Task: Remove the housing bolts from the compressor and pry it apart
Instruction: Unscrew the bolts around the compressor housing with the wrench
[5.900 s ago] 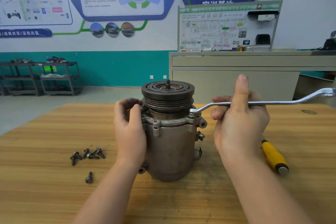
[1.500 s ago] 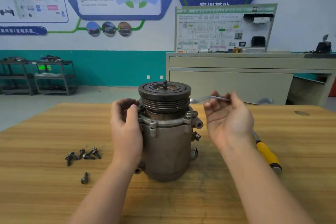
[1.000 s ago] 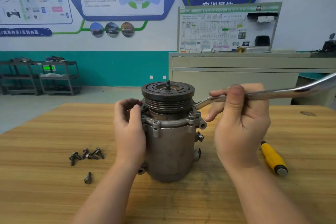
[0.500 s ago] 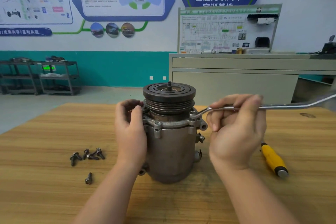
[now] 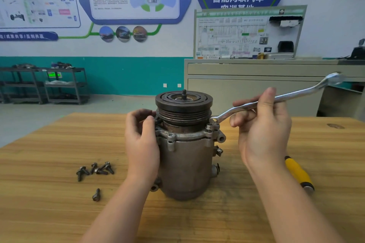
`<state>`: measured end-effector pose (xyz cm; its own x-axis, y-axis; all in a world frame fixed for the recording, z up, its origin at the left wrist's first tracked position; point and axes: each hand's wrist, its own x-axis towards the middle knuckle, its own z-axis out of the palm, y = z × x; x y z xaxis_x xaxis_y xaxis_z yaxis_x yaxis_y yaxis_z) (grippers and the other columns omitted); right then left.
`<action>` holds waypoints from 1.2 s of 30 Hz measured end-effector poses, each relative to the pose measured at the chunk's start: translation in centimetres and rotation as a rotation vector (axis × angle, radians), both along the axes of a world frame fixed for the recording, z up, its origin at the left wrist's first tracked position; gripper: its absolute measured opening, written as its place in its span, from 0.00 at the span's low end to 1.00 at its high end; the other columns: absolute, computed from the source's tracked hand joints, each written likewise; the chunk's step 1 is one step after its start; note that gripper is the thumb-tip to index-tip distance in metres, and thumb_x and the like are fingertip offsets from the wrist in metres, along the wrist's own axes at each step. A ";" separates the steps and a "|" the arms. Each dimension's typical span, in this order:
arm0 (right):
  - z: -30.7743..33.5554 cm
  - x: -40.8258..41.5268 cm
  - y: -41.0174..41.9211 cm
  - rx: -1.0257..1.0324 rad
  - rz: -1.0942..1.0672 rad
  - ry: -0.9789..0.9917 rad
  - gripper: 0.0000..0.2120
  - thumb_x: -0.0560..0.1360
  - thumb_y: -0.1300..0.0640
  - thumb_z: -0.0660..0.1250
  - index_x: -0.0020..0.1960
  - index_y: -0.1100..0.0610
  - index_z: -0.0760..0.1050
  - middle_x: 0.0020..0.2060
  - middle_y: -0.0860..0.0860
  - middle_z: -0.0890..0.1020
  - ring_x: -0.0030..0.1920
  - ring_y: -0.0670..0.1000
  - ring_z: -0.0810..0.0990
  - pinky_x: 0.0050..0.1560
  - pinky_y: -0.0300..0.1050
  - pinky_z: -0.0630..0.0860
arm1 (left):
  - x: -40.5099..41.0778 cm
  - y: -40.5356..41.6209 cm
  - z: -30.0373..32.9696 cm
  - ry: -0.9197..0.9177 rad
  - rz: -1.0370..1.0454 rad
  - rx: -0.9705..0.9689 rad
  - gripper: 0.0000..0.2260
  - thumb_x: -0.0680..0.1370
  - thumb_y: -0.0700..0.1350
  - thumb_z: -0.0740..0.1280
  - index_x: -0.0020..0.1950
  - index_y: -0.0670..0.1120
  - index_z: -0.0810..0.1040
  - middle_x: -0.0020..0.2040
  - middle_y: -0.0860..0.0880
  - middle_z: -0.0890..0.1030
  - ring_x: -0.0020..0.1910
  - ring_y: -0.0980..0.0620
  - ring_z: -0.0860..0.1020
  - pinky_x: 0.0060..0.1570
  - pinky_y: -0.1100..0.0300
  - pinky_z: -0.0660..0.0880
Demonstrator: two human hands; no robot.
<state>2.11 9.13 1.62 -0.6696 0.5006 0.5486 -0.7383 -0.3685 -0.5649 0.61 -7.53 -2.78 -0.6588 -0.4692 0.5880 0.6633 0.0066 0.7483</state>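
Workshop bench: compressor stood upright at centre, steadied by left hand. Wrench gripped in right hand, ring end on flange bolt at 2 o'clock. Six removed bolts lie at 9 o'clock; prying not yet begun.

Left hand grips the upright compressor; right hand holds a wrench on its bolt

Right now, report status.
Left hand steadies compressor. Right hand holds wrench on flange bolt. Removed bolts lie left.
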 end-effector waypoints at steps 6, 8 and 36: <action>-0.4 1.6 -0.9 0.408 -0.347 0.371 0.08 0.82 0.48 0.55 0.45 0.45 0.67 0.33 0.50 0.79 0.24 0.46 0.75 0.28 0.39 0.72 | -0.1 -0.1 -0.1 -0.001 -0.005 -0.005 0.06 0.81 0.38 0.60 0.51 0.47 0.75 0.45 0.52 0.78 0.42 0.64 0.77 0.42 0.73 0.72; -0.6 1.8 -0.8 0.517 -0.397 0.462 0.07 0.82 0.48 0.55 0.47 0.42 0.68 0.30 0.51 0.76 0.25 0.46 0.75 0.27 0.39 0.72 | -0.1 -0.1 -0.1 0.006 -0.014 0.002 0.05 0.80 0.39 0.60 0.51 0.47 0.75 0.45 0.51 0.78 0.42 0.64 0.77 0.41 0.73 0.72; 0.1 -0.6 0.3 -0.140 0.141 -0.036 0.15 0.84 0.53 0.51 0.41 0.56 0.65 0.27 0.54 0.80 0.22 0.49 0.73 0.27 0.39 0.73 | -0.2 -0.1 -0.1 -0.001 -0.036 0.022 0.04 0.78 0.43 0.61 0.50 0.49 0.75 0.45 0.53 0.79 0.43 0.62 0.77 0.43 0.71 0.73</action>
